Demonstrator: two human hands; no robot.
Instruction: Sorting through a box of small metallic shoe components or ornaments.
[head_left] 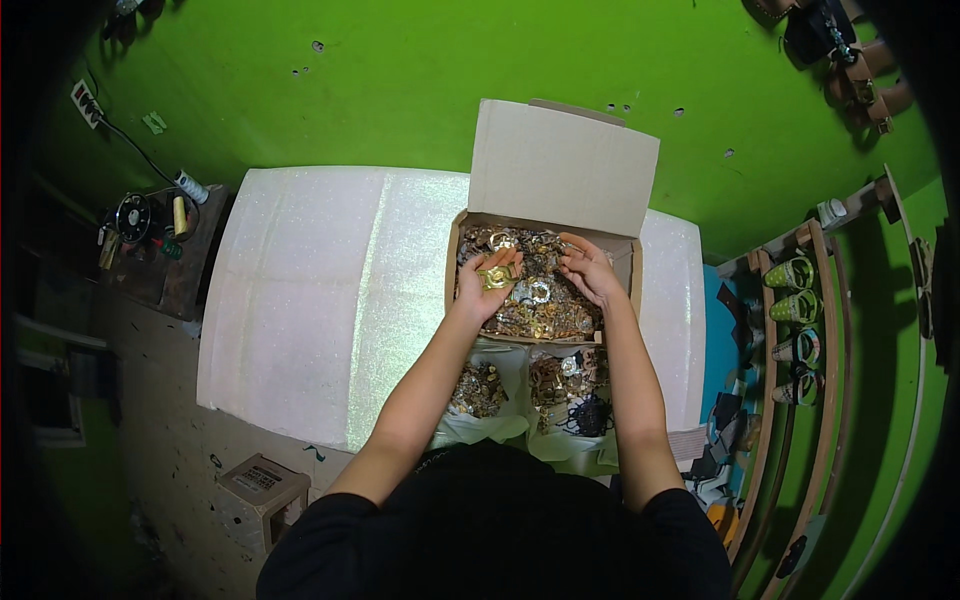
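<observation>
An open cardboard box full of small metal buckles and ornaments stands on the table in front of me. Over its left part my left hand is turned palm up and holds a gold-coloured buckle against its fingers. My right hand hovers above the right side of the box, fingers bent and apart, with nothing visible in it. Closer to my body, two white-lined containers hold more small metal pieces and a bundle of black cord or chain.
The box's lid stands raised toward the green wall. A shimmery white cloth covers the table. Wooden racks with sandals rise at the right. A small stand with thread spools is at the left, and a stool below it.
</observation>
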